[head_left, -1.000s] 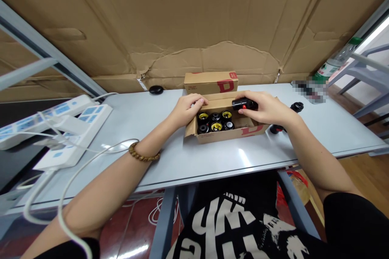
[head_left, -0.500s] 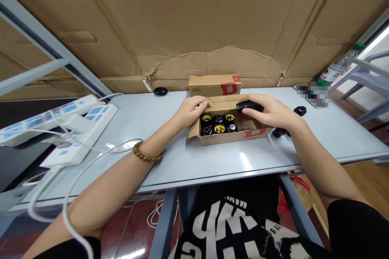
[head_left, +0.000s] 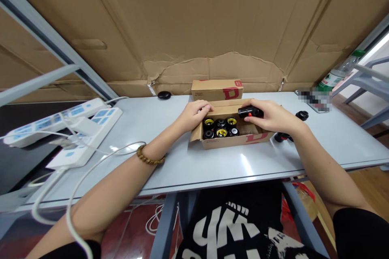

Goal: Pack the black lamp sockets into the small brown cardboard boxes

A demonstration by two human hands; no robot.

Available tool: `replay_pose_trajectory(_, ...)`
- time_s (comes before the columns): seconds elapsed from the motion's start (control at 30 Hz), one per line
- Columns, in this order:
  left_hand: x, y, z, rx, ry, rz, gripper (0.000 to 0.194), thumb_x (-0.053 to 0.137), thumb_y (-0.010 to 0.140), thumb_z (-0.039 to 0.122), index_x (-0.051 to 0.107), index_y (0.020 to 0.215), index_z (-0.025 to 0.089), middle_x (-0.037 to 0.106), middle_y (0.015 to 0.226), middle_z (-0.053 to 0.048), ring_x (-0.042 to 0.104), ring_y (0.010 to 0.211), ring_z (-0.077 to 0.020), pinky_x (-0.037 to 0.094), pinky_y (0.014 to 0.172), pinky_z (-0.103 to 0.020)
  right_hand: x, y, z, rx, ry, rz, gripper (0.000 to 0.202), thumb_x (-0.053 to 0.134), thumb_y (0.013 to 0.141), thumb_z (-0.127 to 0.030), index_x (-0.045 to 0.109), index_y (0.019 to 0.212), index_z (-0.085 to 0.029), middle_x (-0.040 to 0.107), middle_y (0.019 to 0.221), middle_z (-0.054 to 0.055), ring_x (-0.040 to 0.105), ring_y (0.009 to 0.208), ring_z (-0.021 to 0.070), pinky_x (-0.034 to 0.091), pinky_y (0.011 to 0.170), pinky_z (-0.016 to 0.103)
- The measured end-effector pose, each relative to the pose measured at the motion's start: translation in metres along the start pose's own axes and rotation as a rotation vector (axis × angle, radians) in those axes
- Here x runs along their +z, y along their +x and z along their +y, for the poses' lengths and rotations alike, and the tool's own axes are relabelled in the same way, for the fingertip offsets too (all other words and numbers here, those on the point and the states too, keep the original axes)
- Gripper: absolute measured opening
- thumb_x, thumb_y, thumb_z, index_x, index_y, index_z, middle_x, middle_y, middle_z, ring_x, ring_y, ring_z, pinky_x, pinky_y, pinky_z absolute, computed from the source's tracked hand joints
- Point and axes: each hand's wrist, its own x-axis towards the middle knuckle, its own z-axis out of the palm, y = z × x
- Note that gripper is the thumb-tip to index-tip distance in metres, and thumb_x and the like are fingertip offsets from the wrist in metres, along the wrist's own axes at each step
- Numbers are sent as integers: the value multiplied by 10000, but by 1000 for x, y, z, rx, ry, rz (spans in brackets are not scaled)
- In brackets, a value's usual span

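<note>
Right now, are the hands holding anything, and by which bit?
Right hand: a black tube, by its right end. Left hand: on the box's left end; I can't tell if it grips.

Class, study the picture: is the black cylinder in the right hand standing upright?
No, the black cylinder lies sideways in the right hand, over the open box.

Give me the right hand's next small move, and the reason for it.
I'd tip the black cylinder upright: the right hand holds it nearly level at the open box, where the six cylinders stand on end with visible space beside them.
</note>
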Motion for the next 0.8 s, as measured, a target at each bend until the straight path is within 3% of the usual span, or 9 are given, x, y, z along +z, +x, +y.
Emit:
replay_pose_trajectory(0.23,-1,1,-2,0,6,-6,485,476,1117,538,841,996,243,918,1162,-102,835,1124,-322,641,1047,-468,0,3,-1,-92,112,-10,450,614,1142,-552,777,1460,-278,861,1466,102,810,1344,353,607,1164,514)
replay_pose_trajectory(0.4,-1,1,-1,-2,4,-11,502,469,1114,549,843,1007,231,917,1167,-113,834,1125,-328,635,1034,-471,-2,2,-4,-139,125,-1,395,589,1144,-516,813,1346,-260,885,1377,102,821,1282,349,605,1138,512)
replay_pose_trajectory(0.57,-1,1,0,-3,5,-15,505,467,1108,550,841,1010,224,917,1164,-119,832,1117,-328,629,1032,-481,-2,1,-3,-64,93,-30,443,625,1131,-571,746,1450,-289,852,1461,92,806,1307,354,606,1091,492)
replay_pose_trajectory(0.7,-2,1,1,-7,7,-18,508,469,1101,558,839,1009,222,916,1159,-122,830,1123,-335,625,1039,-487,-5,0,3,55,36,-44,472,690,1059,-561,643,1448,-299,868,1167,66,807,970,323,584,824,430)
replay_pose_trajectory(0.8,-2,2,1,-8,11,-16,511,466,1099,560,839,1004,224,916,1161,-121,830,1122,-335,624,1031,-482,-10,-1,5,49,64,-12,426,737,1012,-560,614,1316,-289,840,1129,56,738,865,283,554,791,413)
